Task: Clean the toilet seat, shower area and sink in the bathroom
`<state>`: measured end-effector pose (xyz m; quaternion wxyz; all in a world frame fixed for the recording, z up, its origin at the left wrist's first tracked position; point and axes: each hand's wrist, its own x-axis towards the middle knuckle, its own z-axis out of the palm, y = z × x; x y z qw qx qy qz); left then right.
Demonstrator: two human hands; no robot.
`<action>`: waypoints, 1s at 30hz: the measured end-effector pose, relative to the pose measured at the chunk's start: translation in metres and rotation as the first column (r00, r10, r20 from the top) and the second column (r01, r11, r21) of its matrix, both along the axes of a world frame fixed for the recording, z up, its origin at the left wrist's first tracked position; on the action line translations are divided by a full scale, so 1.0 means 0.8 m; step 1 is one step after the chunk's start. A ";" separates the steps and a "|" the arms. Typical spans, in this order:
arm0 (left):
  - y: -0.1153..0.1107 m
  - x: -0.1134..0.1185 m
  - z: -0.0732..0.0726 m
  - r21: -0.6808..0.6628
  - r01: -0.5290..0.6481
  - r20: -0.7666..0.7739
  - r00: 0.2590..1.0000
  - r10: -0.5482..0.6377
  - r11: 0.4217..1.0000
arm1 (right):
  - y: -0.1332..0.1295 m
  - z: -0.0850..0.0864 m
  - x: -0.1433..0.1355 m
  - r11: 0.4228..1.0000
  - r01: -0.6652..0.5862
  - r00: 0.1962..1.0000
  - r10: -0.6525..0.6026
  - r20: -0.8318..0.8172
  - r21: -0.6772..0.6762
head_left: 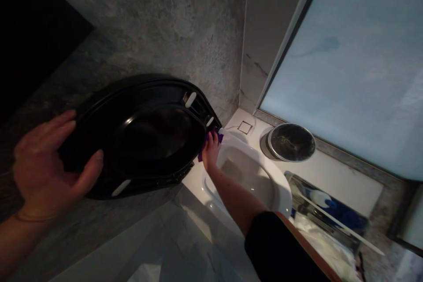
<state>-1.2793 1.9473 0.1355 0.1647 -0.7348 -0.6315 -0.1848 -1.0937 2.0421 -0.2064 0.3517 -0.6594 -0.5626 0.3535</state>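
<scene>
Worn-camera view, bathroom. The left hand (46,158) was at the free end of the raised black toilet seat and lid (148,141); its thumb stood apart from its fingers, over the inner face. Whether they gripped the edge could not be told. The right hand (211,152) had its fingers closed on a bunched purple cloth (220,138), which lay at the hinge end of the white toilet (283,189), just beside the foot of the raised part.

Technique, as judged: the step in hand looked like wiping around the hinges. It called for light, steady support from the left hand, so that the seat could not drop onto the right wrist. Short strokes with a folded edge of cloth seemed best for the narrow gap, working outward along the rim and keeping the cloth clear of the bowl.

Writing: none legible on the seat, its white bumpers (191,99) or the bin (291,143). The clear-and-blue container (346,211) was too dim and blurred for any label to be read.
</scene>
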 end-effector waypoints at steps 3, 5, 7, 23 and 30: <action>0.000 0.009 0.004 0.044 0.025 -0.043 0.999 -0.023 0.999 | -0.059 -0.006 -0.041 0.992 0.083 0.992 -0.091 -0.085 -0.096; -0.001 0.016 0.007 0.037 0.007 -0.055 0.998 -0.005 0.999 | -0.096 -0.003 -0.061 0.987 0.061 0.990 -0.078 -0.115 -0.150; -0.002 0.020 0.008 0.020 -0.009 -0.061 0.998 0.010 1.000 | -0.124 0.004 -0.071 0.979 0.013 0.995 -0.032 -0.092 -0.204; -0.002 0.027 0.012 0.022 -0.016 -0.111 0.994 0.019 1.000 | -0.214 0.051 -0.055 0.817 -0.425 0.884 0.283 -0.373 -0.390; -0.002 0.014 0.003 0.069 0.032 -0.089 0.996 -0.025 0.997 | -0.172 0.024 -0.009 0.935 -0.223 0.938 0.128 -0.322 -0.275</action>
